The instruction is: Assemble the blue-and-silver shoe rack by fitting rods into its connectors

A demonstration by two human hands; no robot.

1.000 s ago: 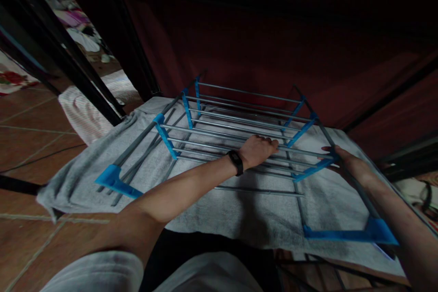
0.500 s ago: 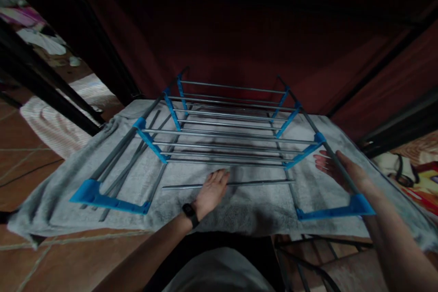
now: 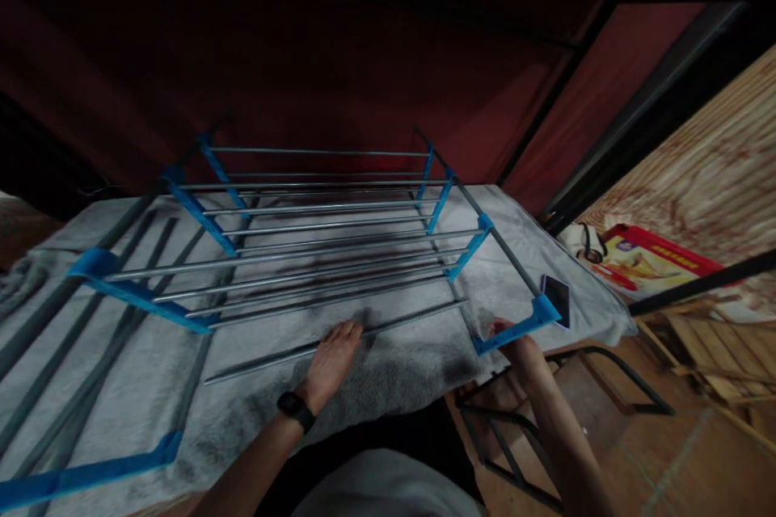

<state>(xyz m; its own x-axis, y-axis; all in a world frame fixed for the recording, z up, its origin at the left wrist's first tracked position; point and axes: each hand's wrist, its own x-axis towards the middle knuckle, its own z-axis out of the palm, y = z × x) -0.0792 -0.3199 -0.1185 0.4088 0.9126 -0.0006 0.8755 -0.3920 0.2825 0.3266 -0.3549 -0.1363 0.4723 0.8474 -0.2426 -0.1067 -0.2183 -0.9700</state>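
A rack frame of grey metal tubes with blue plastic brackets (image 3: 512,333) lies on a grey towel-like cloth, and several rods span its middle. My left hand (image 3: 333,351), with a dark watch on the wrist, is closed over a loose metal rod (image 3: 260,363) lying near the front of the cloth. At the front right corner, my right hand (image 3: 518,346) reaches beneath the blue bracket. That bracket crosses in front of the hand, and its blurred fingertips show on the inner side. Whether they hold anything is hidden.
More loose tubes (image 3: 124,323) lie inside the frame at left. A phone (image 3: 556,300) rests on the cloth beyond the right corner. A black-framed chair (image 3: 515,452) stands below the front edge. Farther right are a red and yellow package (image 3: 655,258) and wooden slats (image 3: 721,355).
The view has swung to the right. My right hand has moved from beside the right tube to the front right bracket. My left hand stays on the loose rod, which now looks more slanted.
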